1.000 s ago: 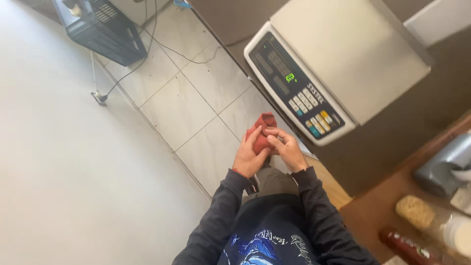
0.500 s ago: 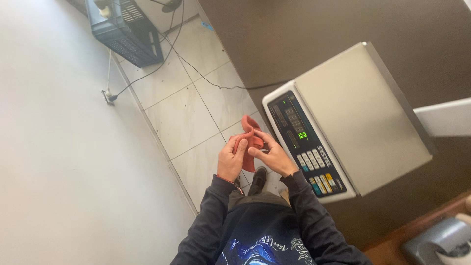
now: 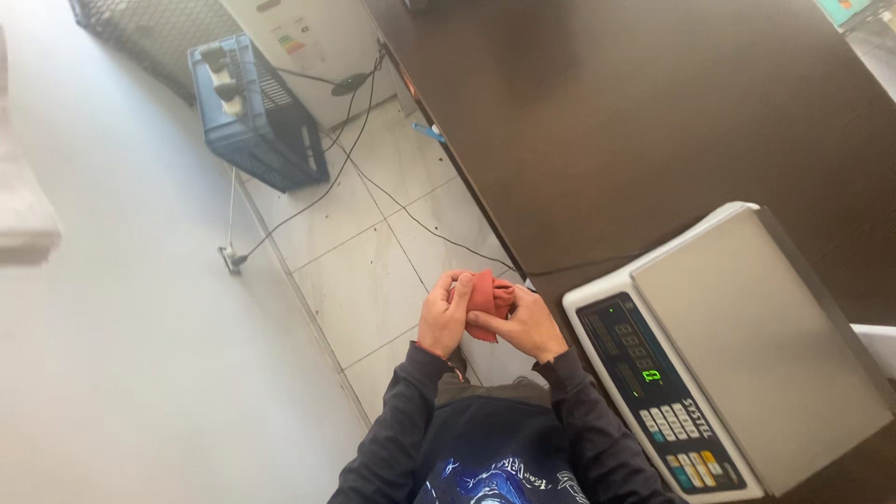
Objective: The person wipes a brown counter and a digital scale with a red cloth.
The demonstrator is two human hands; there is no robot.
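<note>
Both my hands are raised in front of my chest, above the tiled floor (image 3: 373, 280). My left hand (image 3: 443, 317) and my right hand (image 3: 523, 325) together grip a small crumpled red cloth (image 3: 487, 291), fingers folded around it from either side. The cloth sits just left of a white weighing scale (image 3: 737, 345) with a steel pan, a lit green display and a keypad. The scale stands on a dark brown counter (image 3: 653, 121) to my right. Dark sleeves cover both my arms.
A blue plastic crate (image 3: 257, 112) stands on the floor at the back, beside a white appliance (image 3: 308, 37). Black cables (image 3: 373, 177) run across the tiles to a plug (image 3: 229, 257) by the white wall on the left.
The view has swung so the scale now lies lower right and more counter shows. My hands have stayed together on the red cloth, which looks more bunched up.
</note>
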